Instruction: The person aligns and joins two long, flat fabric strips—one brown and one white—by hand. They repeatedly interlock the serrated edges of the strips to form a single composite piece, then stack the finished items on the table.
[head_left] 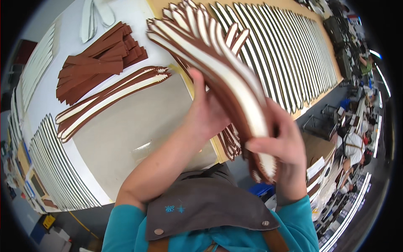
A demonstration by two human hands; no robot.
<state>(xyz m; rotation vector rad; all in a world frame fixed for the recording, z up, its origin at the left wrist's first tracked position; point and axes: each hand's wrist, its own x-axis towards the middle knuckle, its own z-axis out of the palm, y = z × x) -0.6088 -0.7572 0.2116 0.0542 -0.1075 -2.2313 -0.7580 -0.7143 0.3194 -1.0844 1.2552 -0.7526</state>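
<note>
A thick bundle of brown-and-white straps (235,84) is raised in front of me, each a brown strip with a narrower white strip along its middle. My right hand (285,140) wraps its lower end, with the thumb pressed over the front strap. My left hand (208,107) supports the left side of the bundle. Its thumb points up, and its fingers are hidden behind the straps. The far ends fan out loosely over the table. More brown-and-white strap ends (229,142) show below the bundle, between my hands, by the table edge.
A few brown-and-white straps (113,98) lie left on a grey mat (126,130). Behind them is a pile of plain brown strips (100,61). Rows of dark-edged white strips (289,54) cover a board at right; more (63,164) lie at left. Other people (354,147) work far right.
</note>
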